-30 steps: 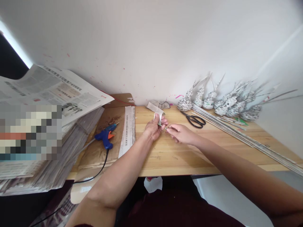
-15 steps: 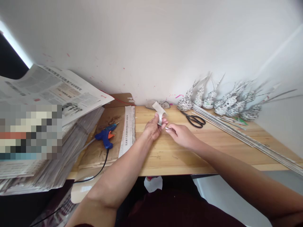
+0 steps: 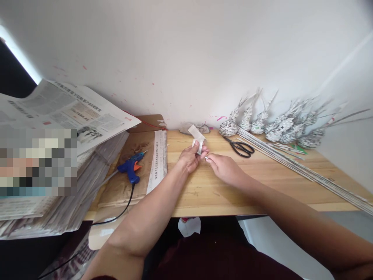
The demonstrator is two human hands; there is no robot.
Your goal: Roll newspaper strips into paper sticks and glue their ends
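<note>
My left hand [image 3: 190, 157] is closed around a white paper strip [image 3: 197, 136] that sticks up and back from its fingers, over the middle of the wooden table [image 3: 262, 182]. My right hand [image 3: 223, 167] meets it from the right, fingertips pinched together at the lower end of the strip. What the pinch holds is too small to make out. Both hands hover just above the tabletop.
A blue glue gun [image 3: 129, 169] with a black cord lies on brown cardboard [image 3: 125, 186] at left, beside stacked newspapers [image 3: 58, 155]. Black scissors [image 3: 240, 147], long rolled paper sticks [image 3: 300, 169] and several woven paper figures [image 3: 276, 126] sit at the back right by the wall.
My right hand has slid a little left and closer to my left hand. The paper strip has tipped slightly more upright in my left hand.
</note>
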